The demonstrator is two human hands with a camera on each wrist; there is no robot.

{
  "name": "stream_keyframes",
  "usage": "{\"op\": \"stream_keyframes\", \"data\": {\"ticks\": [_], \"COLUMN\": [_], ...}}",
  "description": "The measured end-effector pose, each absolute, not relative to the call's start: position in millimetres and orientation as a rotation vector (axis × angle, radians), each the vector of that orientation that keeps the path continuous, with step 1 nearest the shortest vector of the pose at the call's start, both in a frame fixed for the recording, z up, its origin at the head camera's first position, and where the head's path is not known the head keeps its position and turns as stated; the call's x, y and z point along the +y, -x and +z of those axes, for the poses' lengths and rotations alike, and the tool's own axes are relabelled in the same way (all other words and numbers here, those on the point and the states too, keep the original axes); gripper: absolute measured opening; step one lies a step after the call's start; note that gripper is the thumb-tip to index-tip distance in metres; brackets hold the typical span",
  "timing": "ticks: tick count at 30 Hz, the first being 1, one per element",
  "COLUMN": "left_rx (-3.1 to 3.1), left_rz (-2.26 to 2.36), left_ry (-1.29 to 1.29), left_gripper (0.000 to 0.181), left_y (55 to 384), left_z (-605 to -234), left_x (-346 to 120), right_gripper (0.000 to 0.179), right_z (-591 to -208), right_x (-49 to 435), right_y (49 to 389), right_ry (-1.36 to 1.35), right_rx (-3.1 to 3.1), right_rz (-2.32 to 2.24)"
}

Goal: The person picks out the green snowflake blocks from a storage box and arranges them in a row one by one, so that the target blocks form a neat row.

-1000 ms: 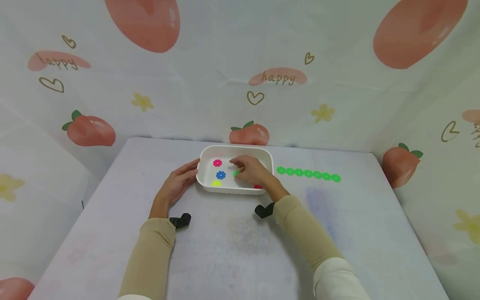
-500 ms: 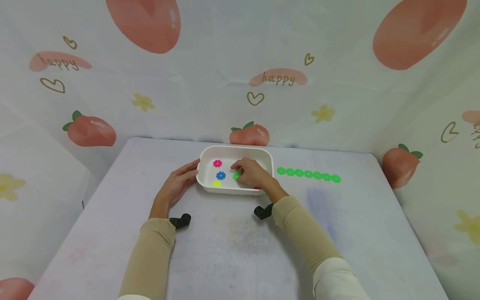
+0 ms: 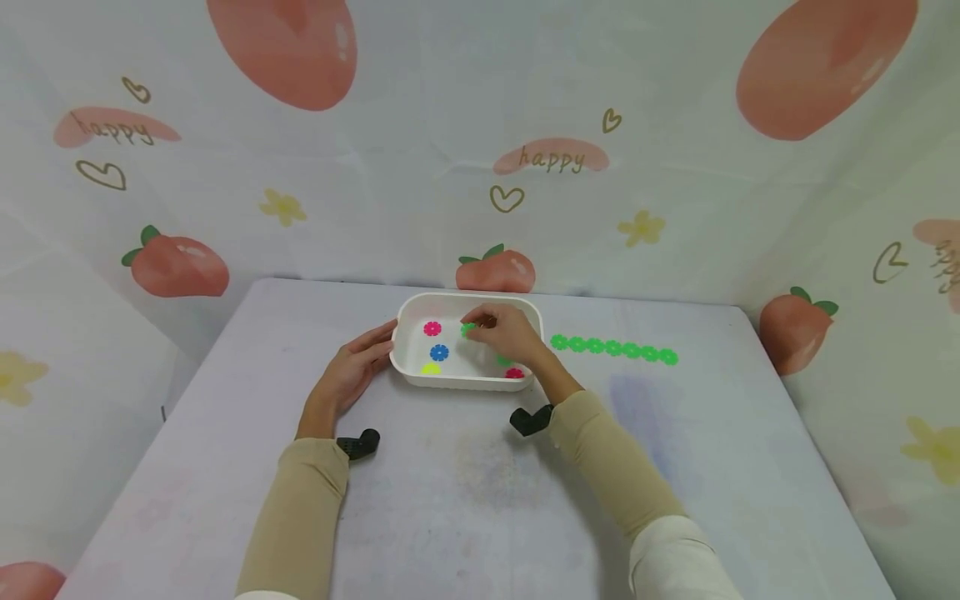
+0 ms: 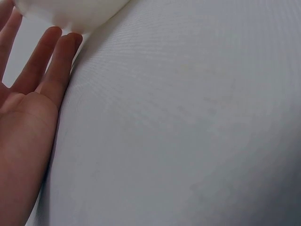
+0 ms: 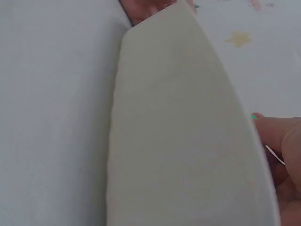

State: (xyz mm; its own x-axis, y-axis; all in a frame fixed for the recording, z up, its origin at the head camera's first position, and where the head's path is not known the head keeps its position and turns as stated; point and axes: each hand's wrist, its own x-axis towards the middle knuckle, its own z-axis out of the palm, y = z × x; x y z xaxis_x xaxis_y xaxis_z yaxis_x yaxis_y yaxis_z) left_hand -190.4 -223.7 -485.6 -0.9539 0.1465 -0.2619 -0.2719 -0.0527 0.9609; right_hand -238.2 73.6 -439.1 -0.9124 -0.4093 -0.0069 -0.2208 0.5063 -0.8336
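Note:
In the head view my right hand (image 3: pixel 504 330) is over the white tray (image 3: pixel 465 383), thumb and index finger pinching a green flower-shaped disc (image 3: pixel 468 329). A sliver of that green disc (image 5: pixel 254 116) shows at the thumb tip in the right wrist view, beyond the tray's wall. My left hand (image 3: pixel 354 368) rests against the tray's left end with fingers extended; the left wrist view shows its fingertips at the tray's wall. Inside the tray lie a pink disc (image 3: pixel 432 328), a blue disc (image 3: pixel 439 352), a yellow disc (image 3: pixel 431 368) and a red disc (image 3: pixel 514 374). Another green disc (image 3: pixel 504 361) is partly hidden below my right hand.
Right of the tray, a row of several green discs (image 3: pixel 613 348) lies end to end on the pale tabletop (image 3: pixel 480 483). A fabric backdrop (image 3: pixel 420 183) printed with peaches stands behind the table's back edge. Both wrists wear a black camera mount.
My right hand has taken the green disc between thumb and index finger and moved it slightly toward the tray's back. The left hand keeps its place at the tray's end.

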Motion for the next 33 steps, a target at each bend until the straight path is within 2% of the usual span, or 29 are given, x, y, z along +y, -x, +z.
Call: {"op": "stream_keyframes", "data": {"ticks": [13,33], "left_rx": [1.945,1.942], "left_rz": [2.068,2.079], "left_ry": [0.144,0.133], "left_gripper": [0.055,0.054], "left_y": [191,190], "left_z": [-485,-487], "left_x": [-222,-223], "right_gripper": [0.021,0.027], "right_z": [-414,-424], "right_x": [94,140], "right_y": [223,208], "right_ry": [0.415,0.202], "right_rx": [2.434,2.480], "right_rz": [-1.737,-1.889]}}
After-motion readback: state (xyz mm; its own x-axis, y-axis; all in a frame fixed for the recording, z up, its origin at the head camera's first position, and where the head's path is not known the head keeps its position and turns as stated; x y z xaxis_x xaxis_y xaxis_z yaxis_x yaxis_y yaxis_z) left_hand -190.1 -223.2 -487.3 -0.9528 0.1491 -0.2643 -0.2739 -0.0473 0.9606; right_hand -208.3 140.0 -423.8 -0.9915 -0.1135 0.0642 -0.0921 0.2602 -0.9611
